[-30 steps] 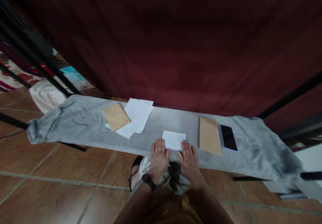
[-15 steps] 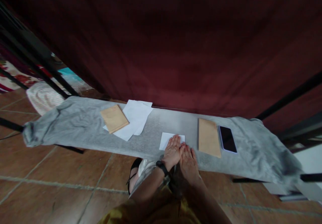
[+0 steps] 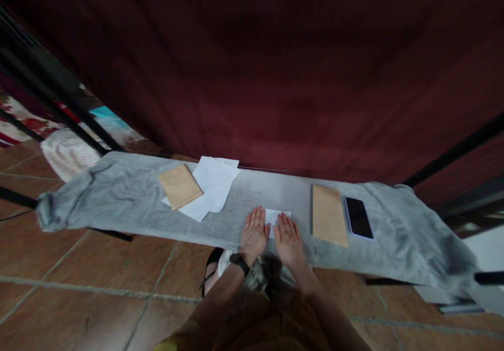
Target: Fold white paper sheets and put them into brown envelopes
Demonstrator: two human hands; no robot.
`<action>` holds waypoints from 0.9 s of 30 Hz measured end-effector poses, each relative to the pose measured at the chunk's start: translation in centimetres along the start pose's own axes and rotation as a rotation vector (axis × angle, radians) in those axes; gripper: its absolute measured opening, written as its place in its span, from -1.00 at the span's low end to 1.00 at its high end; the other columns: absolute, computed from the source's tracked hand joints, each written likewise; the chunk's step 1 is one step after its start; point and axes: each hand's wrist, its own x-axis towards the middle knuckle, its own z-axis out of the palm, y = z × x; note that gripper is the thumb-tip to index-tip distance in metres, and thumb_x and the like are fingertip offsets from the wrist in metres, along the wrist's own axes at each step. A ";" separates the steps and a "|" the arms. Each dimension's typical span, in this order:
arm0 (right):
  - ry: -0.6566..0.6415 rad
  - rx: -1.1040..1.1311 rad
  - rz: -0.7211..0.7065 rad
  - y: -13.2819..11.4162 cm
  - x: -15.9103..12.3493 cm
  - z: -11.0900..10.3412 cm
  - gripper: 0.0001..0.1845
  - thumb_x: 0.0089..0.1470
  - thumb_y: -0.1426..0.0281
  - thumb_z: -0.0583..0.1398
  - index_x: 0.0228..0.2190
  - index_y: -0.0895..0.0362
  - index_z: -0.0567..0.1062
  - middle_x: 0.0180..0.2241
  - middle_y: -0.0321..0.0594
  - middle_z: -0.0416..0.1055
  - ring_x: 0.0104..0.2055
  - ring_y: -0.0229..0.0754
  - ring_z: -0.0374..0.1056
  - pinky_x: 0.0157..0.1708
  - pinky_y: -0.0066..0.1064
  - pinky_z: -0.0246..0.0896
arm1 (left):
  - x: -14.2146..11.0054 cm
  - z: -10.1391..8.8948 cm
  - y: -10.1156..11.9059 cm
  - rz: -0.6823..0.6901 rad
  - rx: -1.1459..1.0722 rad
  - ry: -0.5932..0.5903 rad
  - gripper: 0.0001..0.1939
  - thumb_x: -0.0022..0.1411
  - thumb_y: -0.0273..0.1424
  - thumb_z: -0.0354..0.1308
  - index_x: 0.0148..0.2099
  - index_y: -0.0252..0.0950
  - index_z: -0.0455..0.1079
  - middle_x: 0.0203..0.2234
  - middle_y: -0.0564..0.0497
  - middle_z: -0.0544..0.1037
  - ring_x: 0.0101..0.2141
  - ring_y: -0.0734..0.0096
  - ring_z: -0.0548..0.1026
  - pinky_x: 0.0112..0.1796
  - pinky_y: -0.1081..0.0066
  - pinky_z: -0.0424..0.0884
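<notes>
A small white sheet of paper [image 3: 273, 217], perhaps folded, lies on the grey cloth [image 3: 232, 230] in front of me. Flat over its left side rests my left hand [image 3: 254, 233], fingers stretched forward, with a dark band on the wrist. My right hand [image 3: 288, 236] presses flat on the paper's right side, fingers extended as well. Between the two hands a strip of the paper shows; its outer edges are partly covered. Neither hand grips anything.
To the left, a brown envelope [image 3: 180, 186] overlaps loose white sheets [image 3: 214, 185]. On the right lie another brown envelope [image 3: 328, 215] and a phone [image 3: 359, 218]. A dark red curtain [image 3: 275, 104] hangs behind the cloth-covered bench. Black metal bars [image 3: 452, 151] stand at both ends.
My hands were close together over the paper's right part. They have moved apart, the left hand sliding left to the paper's left edge, and both now lie flat.
</notes>
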 end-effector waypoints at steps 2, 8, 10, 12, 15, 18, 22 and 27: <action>-0.080 0.038 -0.041 -0.8 1.7 0.4 -0.42 0.44 0.35 -0.19 0.30 0.28 0.30 0.34 0.01 0.22 0.39 -0.02 0.12 0.38 -0.06 -0.08 | 0.0 -0.1 0.0 0.015 0.006 -0.016 -0.40 0.46 -0.32 -0.17 0.47 -0.38 0.04 0.41 -0.21 0.15 0.40 0.16 0.09 0.35 0.08 0.08; -0.137 0.046 -0.069 -0.6 2.6 1.8 -0.40 0.44 0.30 -0.19 0.33 0.31 0.24 0.36 0.08 0.16 0.43 0.00 0.04 0.39 -0.02 -0.14 | 0.0 -0.1 0.1 -0.006 -0.002 -0.041 -0.42 0.45 -0.35 -0.15 0.47 -0.24 0.06 0.43 -0.15 0.10 0.41 0.17 0.07 0.35 0.06 0.05; -0.091 0.032 -0.041 0.0 2.0 2.1 -0.39 0.43 0.28 -0.16 0.34 0.32 0.22 0.36 0.13 0.13 0.42 0.06 0.05 0.37 0.04 -0.14 | 0.0 -0.2 0.3 -0.017 -0.018 -0.046 -0.42 0.46 -0.31 -0.13 0.47 -0.21 0.07 0.44 -0.14 0.09 0.41 0.15 0.06 0.35 0.05 0.03; -0.048 0.017 -0.010 0.6 1.6 2.4 -0.38 0.42 0.25 -0.13 0.34 0.31 0.21 0.37 0.15 0.12 0.41 0.10 0.07 0.35 0.07 -0.11 | 0.0 -0.3 0.5 -0.032 -0.032 -0.052 -0.43 0.47 -0.27 -0.13 0.46 -0.19 0.08 0.44 -0.14 0.08 0.41 0.14 0.07 0.36 0.04 0.01; -0.002 -0.010 0.019 1.3 1.2 2.5 -0.35 0.42 0.21 -0.14 0.34 0.33 0.20 0.36 0.18 0.13 0.39 0.13 0.09 0.33 0.07 -0.06 | 0.0 -0.6 0.8 -0.057 -0.040 -0.068 -0.43 0.48 -0.23 -0.15 0.46 -0.20 0.09 0.44 -0.16 0.06 0.41 0.10 0.05 0.36 -0.01 -0.01; 0.019 -0.035 0.045 1.9 0.8 2.5 -0.33 0.42 0.19 -0.15 0.34 0.38 0.19 0.35 0.21 0.14 0.38 0.14 0.11 0.32 0.06 -0.04 | 0.0 -0.8 1.0 -0.072 -0.033 -0.089 -0.41 0.48 -0.21 -0.15 0.46 -0.24 0.07 0.44 -0.19 0.05 0.41 0.05 0.04 0.35 -0.05 -0.02; 0.041 -0.052 0.070 2.7 0.2 2.5 -0.31 0.41 0.18 -0.14 0.34 0.40 0.17 0.34 0.25 0.15 0.37 0.17 0.11 0.31 0.08 -0.02 | 0.0 -0.9 1.3 -0.081 -0.028 -0.094 -0.40 0.47 -0.23 -0.14 0.48 -0.25 0.03 0.45 -0.20 0.04 0.41 0.03 0.05 0.34 -0.08 -0.01; 0.092 -0.064 0.063 3.6 -0.5 2.6 -0.33 0.41 0.22 -0.09 0.36 0.37 0.13 0.34 0.23 0.17 0.35 0.16 0.15 0.30 0.07 0.01 | 0.1 -0.6 1.4 -0.078 -0.031 -0.095 -0.38 0.45 -0.26 -0.12 0.48 -0.29 0.02 0.45 -0.23 0.01 0.41 0.00 0.03 0.34 -0.11 -0.04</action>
